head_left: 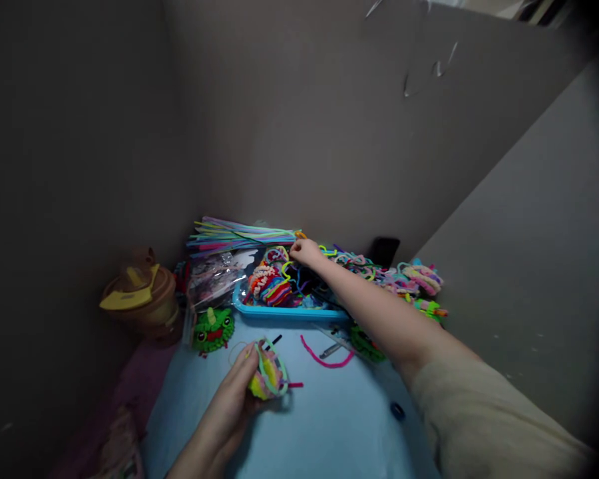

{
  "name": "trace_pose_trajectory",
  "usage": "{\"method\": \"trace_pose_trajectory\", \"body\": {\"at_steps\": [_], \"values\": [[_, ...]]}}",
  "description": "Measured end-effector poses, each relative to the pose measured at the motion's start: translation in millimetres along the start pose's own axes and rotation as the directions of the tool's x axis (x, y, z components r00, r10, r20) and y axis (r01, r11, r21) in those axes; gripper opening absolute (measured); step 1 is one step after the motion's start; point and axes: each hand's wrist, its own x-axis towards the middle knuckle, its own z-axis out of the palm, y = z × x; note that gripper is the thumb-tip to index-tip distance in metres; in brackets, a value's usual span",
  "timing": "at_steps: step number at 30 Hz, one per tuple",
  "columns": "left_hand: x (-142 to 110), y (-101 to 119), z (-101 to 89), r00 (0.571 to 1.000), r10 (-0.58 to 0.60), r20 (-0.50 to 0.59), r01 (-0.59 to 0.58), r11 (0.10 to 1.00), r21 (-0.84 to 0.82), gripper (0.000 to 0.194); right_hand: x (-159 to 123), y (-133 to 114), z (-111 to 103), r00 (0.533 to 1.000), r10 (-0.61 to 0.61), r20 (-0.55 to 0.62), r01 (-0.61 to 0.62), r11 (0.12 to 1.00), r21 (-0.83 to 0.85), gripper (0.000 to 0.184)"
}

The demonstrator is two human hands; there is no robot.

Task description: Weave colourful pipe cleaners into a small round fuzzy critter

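My left hand (244,380) is closed around a small craft piece made of pipe cleaners (272,372), yellow and pink with a mint green loop round its edge. My right hand (307,253) is stretched out over the far side of a blue tray (289,311), its fingers curled together. Whatever may be between those fingertips is too small to make out. Under and beside it lie tangled coloured pipe cleaners (364,266) and a striped multicolour pipe-cleaner piece (272,286). A bundle of straight pipe cleaners (244,236) rests just left of the right hand, against the wall.
On the blue tabletop (324,426) are a curved magenta pipe cleaner (329,364), a grey tool (330,350) and a dark oval object (397,411). A green figure with eyes (213,330) stands left, near clear plastic packets (214,279) and a brown pot (142,299). Walls close in behind.
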Motion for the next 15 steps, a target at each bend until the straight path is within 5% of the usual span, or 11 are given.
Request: {"method": "trace_pose_trajectory", "body": {"at_steps": [8, 15], "values": [[0.7, -0.6, -0.7, 1.0, 0.011, -0.024, -0.011, 1.0, -0.013, 0.045, 0.6, -9.8, 24.9, 1.0, 0.01, 0.021, -0.009, 0.998, -0.06, 0.025], [3.9, -0.8, -3.6, 1.0, -0.004, -0.019, 0.003, 0.998, -0.065, 0.05, 2.4, -7.6, 13.8, 0.999, -0.047, 0.0, 0.047, 0.995, -0.088, 0.018]]}}
